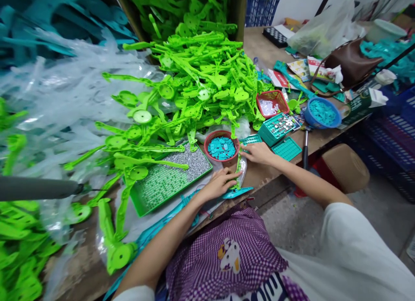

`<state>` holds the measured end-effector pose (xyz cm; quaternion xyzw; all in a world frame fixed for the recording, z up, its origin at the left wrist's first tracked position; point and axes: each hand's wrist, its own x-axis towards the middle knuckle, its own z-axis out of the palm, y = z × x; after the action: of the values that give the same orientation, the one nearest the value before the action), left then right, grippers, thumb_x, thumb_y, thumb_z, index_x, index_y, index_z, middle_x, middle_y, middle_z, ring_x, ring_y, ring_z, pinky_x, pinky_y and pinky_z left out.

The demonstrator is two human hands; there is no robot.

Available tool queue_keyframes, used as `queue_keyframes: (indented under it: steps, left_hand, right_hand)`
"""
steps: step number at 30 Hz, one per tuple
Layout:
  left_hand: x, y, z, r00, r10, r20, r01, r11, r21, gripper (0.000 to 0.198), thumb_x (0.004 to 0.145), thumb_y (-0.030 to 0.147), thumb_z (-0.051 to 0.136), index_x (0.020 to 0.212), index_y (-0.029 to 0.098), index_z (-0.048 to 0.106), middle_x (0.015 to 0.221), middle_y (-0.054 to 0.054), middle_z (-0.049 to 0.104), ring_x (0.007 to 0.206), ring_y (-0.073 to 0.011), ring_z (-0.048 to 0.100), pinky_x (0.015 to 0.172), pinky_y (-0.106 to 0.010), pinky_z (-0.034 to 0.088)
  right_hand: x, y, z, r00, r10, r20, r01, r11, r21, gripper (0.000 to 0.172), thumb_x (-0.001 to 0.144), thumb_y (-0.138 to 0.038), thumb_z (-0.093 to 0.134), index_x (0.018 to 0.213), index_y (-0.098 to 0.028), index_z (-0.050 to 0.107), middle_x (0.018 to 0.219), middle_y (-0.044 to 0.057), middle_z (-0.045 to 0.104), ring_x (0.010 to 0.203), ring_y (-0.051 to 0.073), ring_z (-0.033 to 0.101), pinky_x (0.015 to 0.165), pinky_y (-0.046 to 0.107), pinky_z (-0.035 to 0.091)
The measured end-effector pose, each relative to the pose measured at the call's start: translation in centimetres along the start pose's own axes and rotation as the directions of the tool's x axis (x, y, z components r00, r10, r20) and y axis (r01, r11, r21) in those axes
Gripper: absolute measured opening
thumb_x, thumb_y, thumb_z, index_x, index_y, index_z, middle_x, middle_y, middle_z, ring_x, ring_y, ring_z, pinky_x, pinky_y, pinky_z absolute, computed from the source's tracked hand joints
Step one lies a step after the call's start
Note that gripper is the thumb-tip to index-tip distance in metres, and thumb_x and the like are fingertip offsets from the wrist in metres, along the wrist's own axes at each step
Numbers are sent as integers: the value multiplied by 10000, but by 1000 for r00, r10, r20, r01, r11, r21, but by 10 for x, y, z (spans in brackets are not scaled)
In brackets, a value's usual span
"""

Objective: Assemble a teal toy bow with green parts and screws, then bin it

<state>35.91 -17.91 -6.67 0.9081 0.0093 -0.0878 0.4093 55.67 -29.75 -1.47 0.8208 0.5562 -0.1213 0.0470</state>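
Note:
A narrow lime-green plastic part (239, 164) lies at the table's front edge, pointing away from me. My left hand (221, 183) is at its near end, with finger and thumb closed on it. The fingertips of my right hand (258, 153) pinch its far end. Just behind it stands a round red basket (208, 154) full of small turquoise plastic pieces (221, 148). Left of my hands is a green tray (152, 193) with small metal screws (191, 162) heaped at its far end. Under the near end lies a flat turquoise part (238, 193).
A large heap of lime-green parts (207, 76) covers the middle. A screwdriver-like grey tool (39, 187) juts in from the left. To the right are a teal box of metal pieces (275, 128), a blue bowl (337, 119), a red basket (285, 104) and a hammer (305, 152).

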Motion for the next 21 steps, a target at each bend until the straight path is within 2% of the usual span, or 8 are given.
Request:
queue_keyframes:
  steps: [3, 5, 9, 13, 15, 18, 21]
  left_hand:
    - [-1, 0, 1, 1000, 1, -2, -1, 1000, -14, 453, 976, 352, 454, 1428, 338, 473, 1198, -81, 559, 1122, -248, 498, 981, -428, 339]
    - [-2, 0, 1, 1000, 8, -15, -9, 1000, -23, 450, 978, 353, 451, 1427, 346, 472, 1205, -77, 563, 1129, -245, 499, 983, -428, 341]
    - [-4, -2, 3, 999, 20, -38, -21, 999, -36, 448, 978, 358, 448, 1424, 346, 475, 1194, -75, 569, 1116, -237, 503, 975, -418, 355]
    - [-3, -2, 2, 998, 45, -47, -48, 997, -56, 451, 981, 370, 436, 1430, 333, 469, 1198, -80, 573, 1115, -235, 502, 978, -420, 357]
    - [-2, -2, 2, 998, 46, -47, -49, 997, -58, 455, 980, 381, 437, 1430, 323, 471, 1193, -84, 577, 1107, -237, 509, 980, -423, 358]
    - [-2, -1, 1, 998, 34, -44, -36, 999, -39, 456, 975, 378, 446, 1425, 317, 482, 1196, -89, 577, 1100, -242, 521, 983, -427, 360]
    - [0, -1, 1, 998, 32, -47, -34, 999, -39, 454, 966, 367, 468, 1417, 315, 494, 1223, -89, 581, 1127, -251, 527, 1000, -433, 363]
  right_hand:
    - [-9, -2, 12, 988, 105, -116, -95, 991, 92, 476, 1008, -429, 342, 1428, -253, 481, 1280, 71, 663, 1105, 231, 648, 813, 292, 472]
    - [-11, -4, 16, 980, 152, -132, -138, 984, 110, 502, 1002, -422, 350, 1469, -252, 425, 1319, 73, 639, 1095, 230, 653, 808, 296, 481]
    - [-5, -6, 10, 992, 113, -56, -110, 993, 49, 519, 991, -390, 344, 1481, -233, 411, 1292, 90, 663, 1078, 256, 665, 796, 317, 487]
    - [4, -9, 1, 996, 73, 49, -70, 996, -58, 558, 993, -367, 290, 1507, -163, 358, 1053, 156, 748, 923, 276, 706, 769, 344, 476]
    - [6, -12, 1, 995, 67, 72, -60, 994, -92, 567, 993, -350, 270, 1508, -127, 347, 995, 182, 751, 884, 287, 710, 761, 353, 470]
    - [3, -17, 4, 991, 121, 61, -115, 988, -104, 562, 1003, -333, 245, 1516, -119, 326, 1015, 191, 745, 911, 297, 708, 761, 352, 464]
    - [-4, -18, 7, 983, 177, 49, -175, 984, -45, 545, 1018, -344, 243, 1535, -179, 293, 1080, 153, 741, 958, 279, 701, 793, 339, 463]
